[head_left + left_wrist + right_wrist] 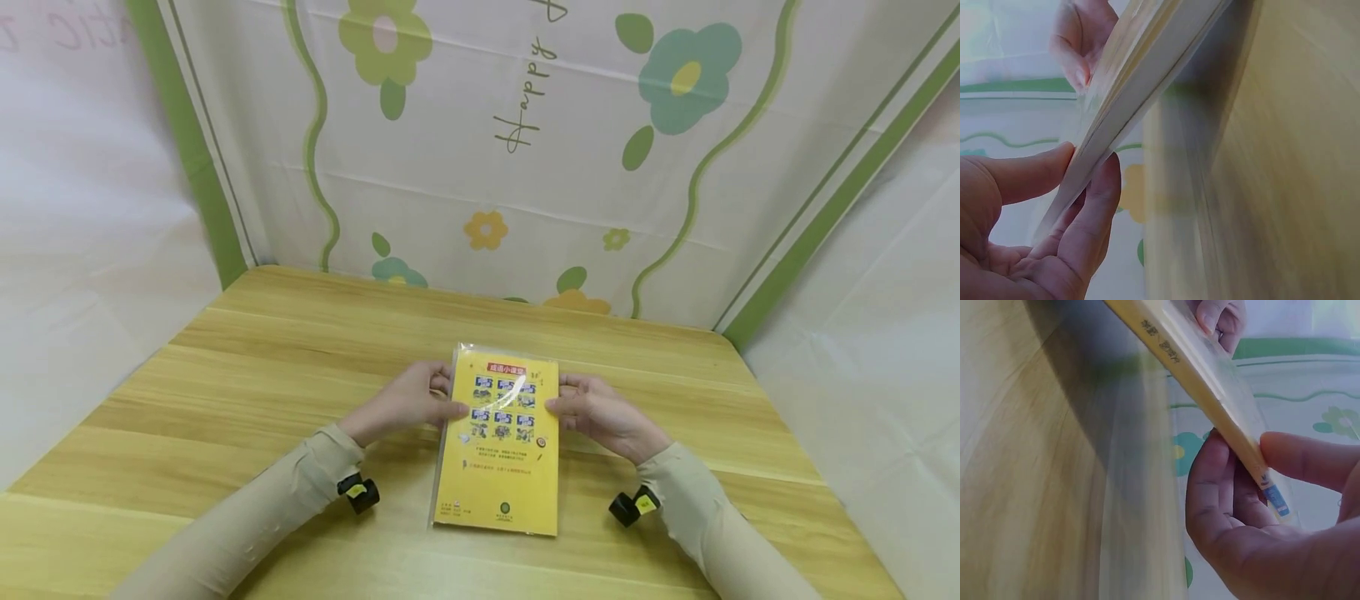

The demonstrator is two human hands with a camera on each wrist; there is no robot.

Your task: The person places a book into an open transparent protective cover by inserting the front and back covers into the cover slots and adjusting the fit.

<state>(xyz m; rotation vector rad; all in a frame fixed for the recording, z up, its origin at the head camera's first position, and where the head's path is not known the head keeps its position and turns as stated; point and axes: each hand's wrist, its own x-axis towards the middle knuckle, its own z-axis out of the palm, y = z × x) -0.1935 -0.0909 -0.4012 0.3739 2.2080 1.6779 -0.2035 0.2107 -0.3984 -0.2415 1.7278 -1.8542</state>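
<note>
A yellow book (498, 492) in a clear plastic sleeve is held between both hands, over the middle of the table. Its face toward me carries a red title strip and several small blue pictures. My left hand (411, 404) pinches the left edge, thumb on the face and fingers behind. On the opposite edge, my right hand (603, 417) pinches in the same way. In the left wrist view, the page edges of the book (1141, 81) show above the table. The right wrist view shows the printed spine of the book (1210, 403), tilted and raised off the wood.
The wooden table (225, 408) spreads out on all sides of the book. A pale curtain (450, 167) with flowers and green borders stands behind the table's far edge, and white sheets hang at left and right. Small black cameras (363, 493) sit on both wrists.
</note>
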